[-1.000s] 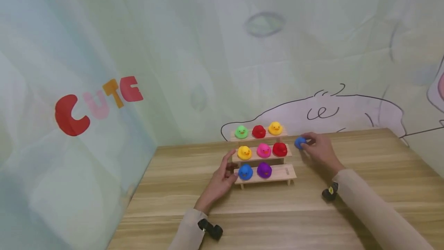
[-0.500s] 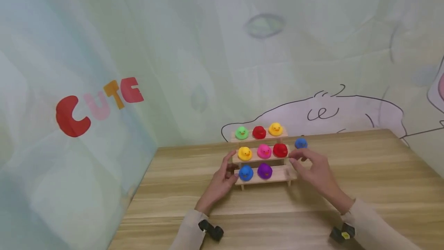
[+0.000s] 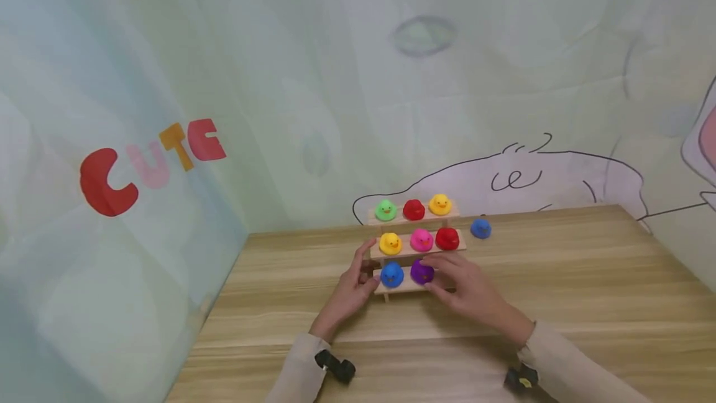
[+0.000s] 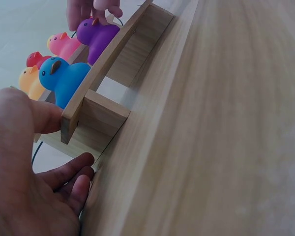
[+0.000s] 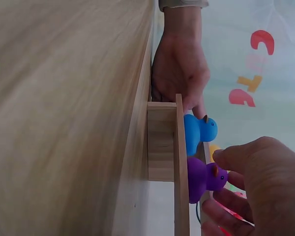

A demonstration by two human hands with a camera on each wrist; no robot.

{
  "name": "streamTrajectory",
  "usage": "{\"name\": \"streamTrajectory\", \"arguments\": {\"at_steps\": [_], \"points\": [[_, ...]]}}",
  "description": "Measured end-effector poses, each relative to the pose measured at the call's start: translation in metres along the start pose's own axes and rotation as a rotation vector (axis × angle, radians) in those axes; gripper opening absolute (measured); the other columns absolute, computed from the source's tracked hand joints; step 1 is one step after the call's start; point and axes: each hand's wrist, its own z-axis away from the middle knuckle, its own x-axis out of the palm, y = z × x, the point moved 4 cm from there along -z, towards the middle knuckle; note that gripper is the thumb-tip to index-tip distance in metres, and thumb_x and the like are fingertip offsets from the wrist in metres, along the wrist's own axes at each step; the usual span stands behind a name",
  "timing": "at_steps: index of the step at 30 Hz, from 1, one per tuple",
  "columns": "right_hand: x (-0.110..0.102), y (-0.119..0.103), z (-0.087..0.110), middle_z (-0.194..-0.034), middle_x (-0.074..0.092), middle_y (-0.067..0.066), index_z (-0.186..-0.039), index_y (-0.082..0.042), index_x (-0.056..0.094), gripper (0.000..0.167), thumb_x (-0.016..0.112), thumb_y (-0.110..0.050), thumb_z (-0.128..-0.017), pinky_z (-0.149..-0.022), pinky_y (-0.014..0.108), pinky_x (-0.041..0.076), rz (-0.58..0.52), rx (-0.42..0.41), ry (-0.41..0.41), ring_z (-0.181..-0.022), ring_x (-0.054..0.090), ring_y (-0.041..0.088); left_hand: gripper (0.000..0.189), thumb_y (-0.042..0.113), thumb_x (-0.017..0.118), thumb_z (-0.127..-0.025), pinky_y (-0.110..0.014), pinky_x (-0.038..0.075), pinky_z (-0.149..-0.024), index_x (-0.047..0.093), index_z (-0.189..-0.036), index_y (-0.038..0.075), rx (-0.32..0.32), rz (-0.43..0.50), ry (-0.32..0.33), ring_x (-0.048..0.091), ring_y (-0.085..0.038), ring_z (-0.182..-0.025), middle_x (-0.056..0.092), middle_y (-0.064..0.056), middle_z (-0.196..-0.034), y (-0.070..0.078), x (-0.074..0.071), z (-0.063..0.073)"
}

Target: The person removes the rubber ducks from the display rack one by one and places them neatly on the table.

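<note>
On the front step of a three-tier wooden stand (image 4: pixel 103 67) sit a blue rubber duck (image 3: pixel 391 275) and a purple rubber duck (image 3: pixel 421 272). My right hand (image 3: pixel 475 288) has thumb and fingers curled round the purple duck, which still rests on the board. At the stand's left end is my left hand (image 3: pixel 348 294). Its thumb presses the end of the front board beside the blue duck, while the other fingers lie loosely along the side, as the left wrist view shows.
Behind, the middle step bears yellow (image 3: pixel 390 244), pink (image 3: pixel 422 240) and red (image 3: pixel 447 239) ducks. Green (image 3: pixel 386 210), red (image 3: pixel 414 209) and yellow (image 3: pixel 440 204) ducks top the back step. Another blue duck (image 3: pixel 481 228) stands on the wooden table (image 3: pixel 291 278), right of the stand.
My right hand has let go of the blue duck on the table and moved left and forward to the purple duck. The left hand has stayed at the stand's left end.
</note>
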Motion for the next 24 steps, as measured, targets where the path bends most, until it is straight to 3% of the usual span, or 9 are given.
{"name": "streamTrajectory", "arguments": {"at_steps": [12,17,21,24], "points": [[-0.002,-0.008,-0.016,-0.111,0.08,-0.004,-0.117,-0.016,0.076,0.031,0.088,-0.019,-0.089,-0.088,0.034,0.061,-0.019,-0.025,-0.005,-0.1,0.072,0.013,0.082,0.01,0.06,-0.104,-0.038,0.051,-0.089,0.021,-0.166,0.047,0.001,0.008,0.005,0.064,-0.023,-0.099,0.065,-0.021,-0.145,-0.001,-0.001,0.001],[-0.033,-0.012,-0.026,-0.111,0.082,0.0,-0.12,-0.012,0.076,0.033,0.087,-0.011,-0.088,-0.086,0.04,0.065,-0.14,-0.055,0.019,-0.096,0.078,0.016,0.08,0.011,0.059,-0.105,-0.036,0.052,-0.088,0.021,-0.166,0.047,-0.007,0.014,0.002,0.064,-0.021,-0.097,0.065,-0.02,-0.146,-0.002,0.001,0.001],[-0.069,0.005,-0.038,-0.112,0.082,0.003,-0.122,-0.012,0.075,0.034,0.086,-0.012,-0.09,-0.083,0.035,0.061,-0.077,0.006,0.091,-0.094,0.074,0.02,0.08,0.012,0.06,-0.105,-0.035,0.05,-0.085,0.021,-0.166,0.046,0.002,0.002,0.011,0.062,-0.021,-0.094,0.065,-0.021,-0.145,-0.001,0.001,0.0],[-0.089,0.03,-0.045,-0.11,0.082,0.009,-0.121,-0.008,0.075,0.031,0.085,-0.011,-0.091,-0.081,0.028,0.056,-0.016,0.074,0.152,-0.095,0.073,0.025,0.08,0.012,0.06,-0.104,-0.034,0.049,-0.084,0.022,-0.166,0.045,0.008,-0.009,0.019,0.062,-0.02,-0.093,0.066,-0.021,-0.144,0.0,0.001,0.0]]}}
